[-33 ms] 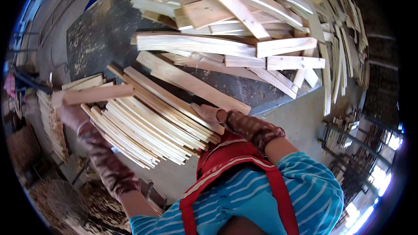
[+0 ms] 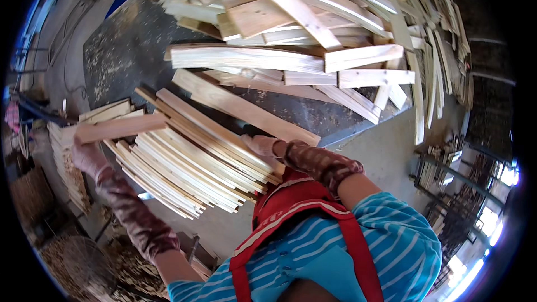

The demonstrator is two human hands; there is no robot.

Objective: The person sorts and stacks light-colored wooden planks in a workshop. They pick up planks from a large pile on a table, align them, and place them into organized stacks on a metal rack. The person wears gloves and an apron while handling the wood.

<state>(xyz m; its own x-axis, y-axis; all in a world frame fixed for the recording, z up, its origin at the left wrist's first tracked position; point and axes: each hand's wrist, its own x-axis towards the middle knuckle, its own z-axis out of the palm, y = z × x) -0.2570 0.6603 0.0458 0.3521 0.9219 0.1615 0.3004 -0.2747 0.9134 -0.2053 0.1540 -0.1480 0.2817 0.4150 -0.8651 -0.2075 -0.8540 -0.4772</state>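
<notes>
Left hand (image 2: 91, 160) grips a flat, pale wooden board (image 2: 122, 127).
Right hand (image 2: 260, 145) touches long, narrow wooden slats (image 2: 190, 154); its finger spread is unclear.

A dark tabletop (image 2: 120, 50), strewn with pale shavings, stands over a grey floor (image 2: 383, 159). On the right, a metal rack (image 2: 454, 173) carries lengths of timber; beyond it, harsh white light (image 2: 470, 279) breaks in near the lower rim. Above the rack, the surroundings sink into shadow. At upper left, bluish light (image 2: 36, 22) edges the room. At lower left, 1 round wire-mesh form (image 2: 84, 260) stands near scattered wood scraps (image 2: 131, 268).
</notes>
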